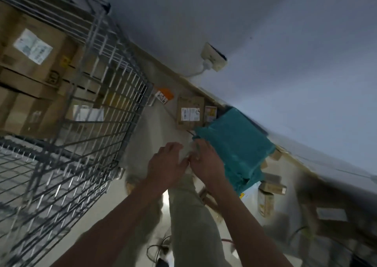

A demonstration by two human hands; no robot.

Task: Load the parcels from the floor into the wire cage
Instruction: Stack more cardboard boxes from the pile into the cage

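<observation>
The pale, whitish soft parcel sits just below the middle of the frame, blurred, caught between my two hands. My left hand lies on its left side with the fingers curled over its top edge; my right hand presses in from the right, its fingers bent around the parcel too, so both hands grip it, though blur hides the fingertips. Both of my bare forearms run up from the bottom edge and converge there, above my one visible leg in light trousers. Touching my right hand, to the right of centre, is one teal plastic-wrapped parcel, large and boxy. Above it, on the pale floor by the wall, lies one flat brown cardboard parcel with white labels, and beside it a smaller package with a yellow label; further left is one orange-and-white tagged item. At the lower right are a few small cardboard boxes, too smeared to count. The grey wire cage fills the left of the frame, and inside it I count at least three stacked brown cardboard boxes, the top one bearing a white label. On the grey wall at upper centre is one cream wall socket with a white plug in it.
</observation>
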